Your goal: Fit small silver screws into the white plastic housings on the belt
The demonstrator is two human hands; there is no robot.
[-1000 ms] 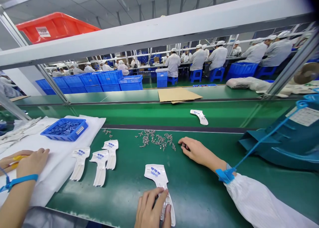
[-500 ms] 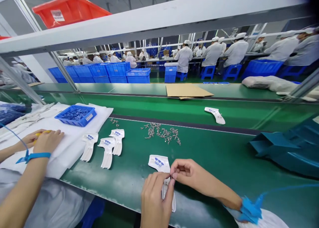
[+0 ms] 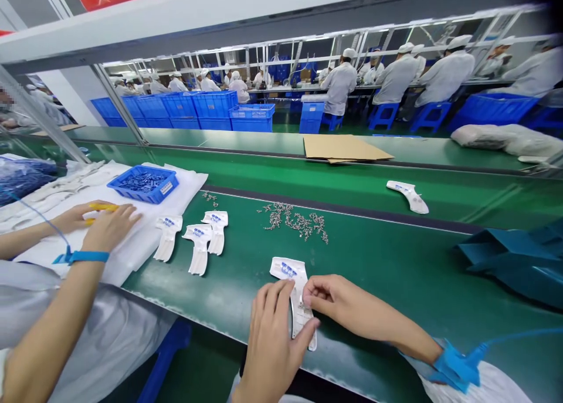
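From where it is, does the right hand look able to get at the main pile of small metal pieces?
Probably yes: the right hand is at the white part, and the small metal pieces lie beyond it on the same green bench, with nothing visible between.

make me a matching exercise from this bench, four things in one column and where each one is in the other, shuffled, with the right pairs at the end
Things
1. nearest white grip-shaped piece
2. main spread of tiny metal pieces
3. blue tray
4. cardboard sheets

Places
A. on the green ledge beyond the belt
B. on the white sheet
C. scattered on the green table, beyond the hands
D. between the left hand and right hand

Pairs: 1-D, 2-C, 3-B, 4-A
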